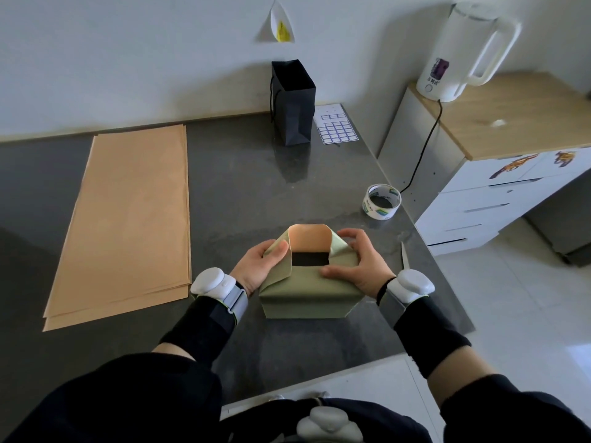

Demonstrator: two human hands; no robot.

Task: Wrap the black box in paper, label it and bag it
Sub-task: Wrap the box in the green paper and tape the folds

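The black box point(311, 259) sits on the dark table near its front edge, mostly covered by green wrapping paper point(307, 295); only a small black strip shows on top. A far flap of the paper stands up, showing its tan underside. My left hand point(260, 266) presses the left paper fold against the box. My right hand point(358, 262) holds the right fold, thumb flat on the top paper. A black paper bag point(294, 103) stands open at the back. A label sheet point(335, 124) lies to the right of the bag.
A stack of tan paper sheets point(128, 219) covers the left of the table point(243, 187). A tape roll point(381, 201) lies near the right edge. A white kettle point(460, 52) stands on a wooden-topped cabinet point(511, 123) to the right.
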